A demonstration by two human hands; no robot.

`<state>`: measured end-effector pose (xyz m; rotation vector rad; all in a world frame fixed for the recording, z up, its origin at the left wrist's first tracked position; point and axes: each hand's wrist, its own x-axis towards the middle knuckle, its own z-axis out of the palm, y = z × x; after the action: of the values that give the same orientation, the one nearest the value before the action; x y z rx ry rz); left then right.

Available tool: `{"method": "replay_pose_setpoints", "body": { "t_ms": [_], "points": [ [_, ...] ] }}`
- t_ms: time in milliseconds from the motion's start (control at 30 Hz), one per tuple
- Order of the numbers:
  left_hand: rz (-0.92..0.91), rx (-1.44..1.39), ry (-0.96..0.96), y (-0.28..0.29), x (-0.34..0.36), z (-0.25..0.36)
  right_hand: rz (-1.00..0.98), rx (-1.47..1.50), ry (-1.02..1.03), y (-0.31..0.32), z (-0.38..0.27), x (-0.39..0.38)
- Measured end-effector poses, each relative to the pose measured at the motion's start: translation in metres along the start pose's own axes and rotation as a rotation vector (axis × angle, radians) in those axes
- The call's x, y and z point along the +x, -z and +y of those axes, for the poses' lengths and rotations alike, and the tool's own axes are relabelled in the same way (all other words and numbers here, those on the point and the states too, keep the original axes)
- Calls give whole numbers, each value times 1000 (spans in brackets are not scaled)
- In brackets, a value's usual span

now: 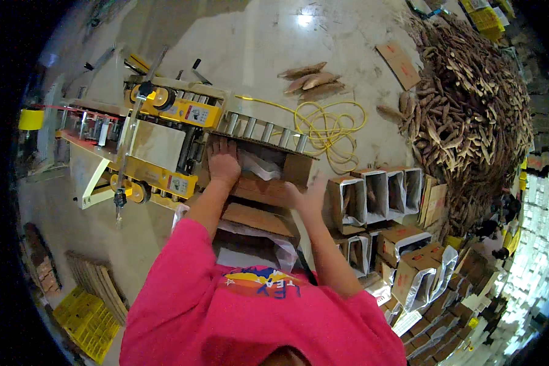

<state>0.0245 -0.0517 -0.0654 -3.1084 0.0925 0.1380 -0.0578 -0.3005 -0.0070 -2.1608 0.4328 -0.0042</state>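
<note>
My left hand (224, 160) rests with fingers stretched out on the left end of an open cardboard box (297, 166) at the roller conveyor (250, 128). White plastic liner (259, 163) shows inside the box. My right hand (308, 196), slightly blurred, is at the box's near right corner with its fingers apart. Closer to my body, between my forearms, sits another open carton (256, 221) with plastic lining. Left of my left hand stands a yellow-sided machine (168, 177) with belts, rollers and black knobs, joined to the conveyor.
Long root vegetables (463, 122) are heaped at right, several more lying (317, 82) beyond the conveyor beside a coiled yellow cord (338, 125). Lined cartons (372, 195) stand to my right. A cardboard sheet (398, 66) lies on the floor. Yellow crates (82, 320) and flattened cardboard (94, 277) sit lower left.
</note>
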Motion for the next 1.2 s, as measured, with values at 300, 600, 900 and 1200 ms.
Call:
{"method": "replay_pose_setpoints", "body": {
  "t_ms": [300, 600, 900, 1200],
  "points": [
    [265, -425, -609, 121, 41, 50, -28, 106, -123, -38, 31, 19],
    [247, -320, -394, 48, -11, 53, 29, 119, -121, -42, 36, 13],
    [90, -369, -461, 67, -22, 54, -25, 80, -179, -38, 40, 8],
    [3, -382, -393, 34, -19, 47, -169, 744, -582, -18, 4, 27]
  ]
}}
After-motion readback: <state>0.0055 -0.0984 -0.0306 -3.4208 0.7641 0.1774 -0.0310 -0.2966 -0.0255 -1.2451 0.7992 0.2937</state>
